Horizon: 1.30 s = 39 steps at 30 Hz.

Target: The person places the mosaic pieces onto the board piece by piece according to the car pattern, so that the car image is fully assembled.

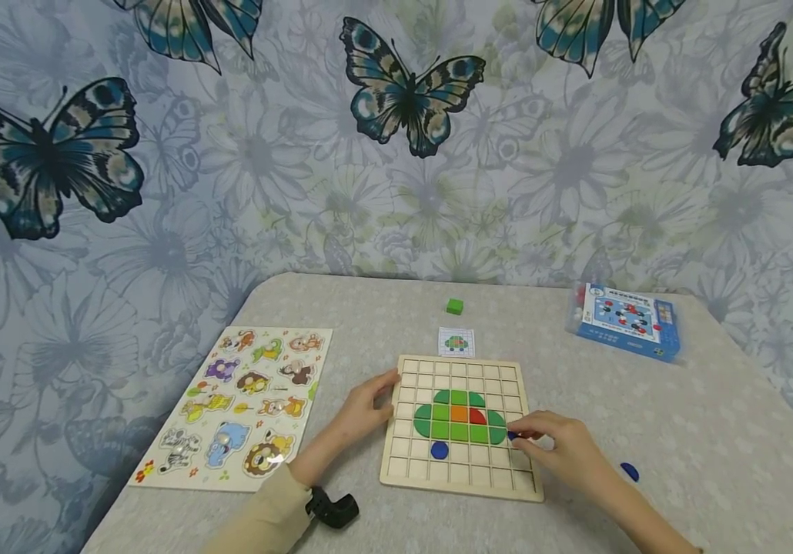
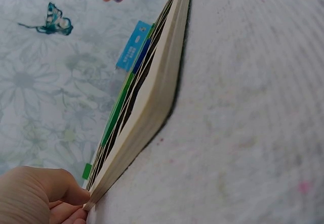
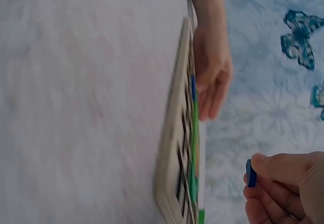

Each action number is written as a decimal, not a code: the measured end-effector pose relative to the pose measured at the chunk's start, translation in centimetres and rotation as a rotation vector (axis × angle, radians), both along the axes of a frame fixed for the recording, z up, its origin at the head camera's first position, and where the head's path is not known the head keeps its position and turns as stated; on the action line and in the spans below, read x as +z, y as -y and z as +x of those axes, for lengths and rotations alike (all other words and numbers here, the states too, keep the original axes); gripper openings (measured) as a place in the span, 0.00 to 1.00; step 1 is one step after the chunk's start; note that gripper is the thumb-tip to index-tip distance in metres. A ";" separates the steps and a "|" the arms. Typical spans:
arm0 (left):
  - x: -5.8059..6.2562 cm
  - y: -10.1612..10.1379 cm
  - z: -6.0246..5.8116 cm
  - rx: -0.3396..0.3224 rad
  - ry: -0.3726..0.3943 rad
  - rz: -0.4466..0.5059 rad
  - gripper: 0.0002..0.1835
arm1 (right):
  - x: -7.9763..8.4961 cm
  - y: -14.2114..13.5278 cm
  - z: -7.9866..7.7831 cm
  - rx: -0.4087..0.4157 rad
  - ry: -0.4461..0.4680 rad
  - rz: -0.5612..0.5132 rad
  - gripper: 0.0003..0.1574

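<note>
A wooden grid board (image 1: 410,473) lies on the table, with green, orange and red pieces (image 1: 460,415) forming a rounded shape on it. Below that shape sits a blue round (image 1: 439,450). My left hand (image 1: 365,408) touches the board's left edge, thumb and forefinger spread apart; the left wrist view has this thumb (image 2: 66,186) at the board's rim. Between thumb and fingertips my right hand (image 1: 566,450) pinches a small flat blue piece (image 3: 251,173), over the board's right edge beside the green shape. Right of this hand lies a blue half-circle piece (image 1: 630,471).
Behind the board lie a small pattern card (image 1: 456,342) and a green block (image 1: 455,307). An animal puzzle board (image 1: 230,408) occupies the left side, partly under the left forearm. At the back right lies a blue box (image 1: 628,322). A butterfly-patterned wall (image 1: 410,192) borders the table.
</note>
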State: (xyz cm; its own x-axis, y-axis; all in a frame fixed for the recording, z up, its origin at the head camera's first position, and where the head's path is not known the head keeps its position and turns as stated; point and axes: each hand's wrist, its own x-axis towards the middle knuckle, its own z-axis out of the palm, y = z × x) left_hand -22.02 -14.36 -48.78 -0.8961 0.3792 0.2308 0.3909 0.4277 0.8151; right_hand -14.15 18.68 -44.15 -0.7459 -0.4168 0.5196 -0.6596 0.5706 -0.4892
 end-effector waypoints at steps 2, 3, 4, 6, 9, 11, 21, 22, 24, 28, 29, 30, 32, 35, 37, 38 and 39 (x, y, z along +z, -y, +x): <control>0.0 -0.1 0.0 -0.003 -0.005 0.003 0.33 | -0.5 1.0 0.1 0.068 0.010 -0.006 0.13; 0.0 -0.1 0.0 -0.004 -0.006 0.003 0.34 | -0.8 1.4 0.0 0.097 0.010 -0.009 0.12; 0.0 -0.2 0.0 -0.005 -0.006 0.001 0.34 | -1.1 1.8 0.0 0.117 0.016 -0.011 0.12; 0.0 -0.2 0.0 -0.007 -0.006 -0.002 0.34 | -1.7 2.4 0.0 0.137 0.006 -0.001 0.12; 0.1 -0.3 0.0 -0.005 -0.005 -0.011 0.33 | -2.5 2.9 -0.1 0.127 -0.028 0.020 0.12; 0.1 -0.2 0.0 -0.001 -0.004 -0.013 0.33 | -2.9 3.1 -0.2 0.110 -0.032 0.036 0.12; 0.1 0.0 0.1 0.013 0.004 -0.029 0.34 | -3.8 3.5 -0.3 0.086 0.014 0.068 0.13; 0.1 0.0 0.1 0.012 0.003 -0.027 0.34 | -3.9 3.5 -0.3 0.089 0.014 0.066 0.13; 0.1 -0.1 0.1 0.009 0.003 -0.023 0.33 | -3.9 3.5 -0.3 0.093 0.017 0.065 0.13; 0.2 -0.1 0.1 0.006 0.006 -0.018 0.33 | -3.9 3.6 -0.4 0.106 0.022 0.069 0.13; 0.2 -0.1 0.1 0.007 0.007 -0.018 0.33 | -4.0 3.6 -0.4 0.107 0.023 0.070 0.14; 0.2 0.0 0.1 0.008 0.004 -0.020 0.33 | -4.0 3.6 -0.5 0.109 0.026 0.071 0.14; 0.1 0.0 0.0 0.010 0.001 -0.023 0.33 | -4.0 3.7 -0.5 0.111 0.029 0.071 0.14; 0.1 0.0 0.0 0.011 0.000 -0.027 0.33 | -4.0 3.8 -0.6 0.117 0.021 0.073 0.14; 0.1 0.0 0.0 0.008 0.005 -0.027 0.33 | -4.0 3.9 -0.6 0.132 0.007 0.073 0.14; 0.0 0.0 0.0 0.006 0.007 -0.026 0.33 | -3.9 3.9 -0.6 0.140 0.001 0.073 0.14; 0.0 0.0 0.0 0.008 0.010 -0.030 0.33 | -3.9 3.9 -0.5 0.147 -0.004 0.073 0.15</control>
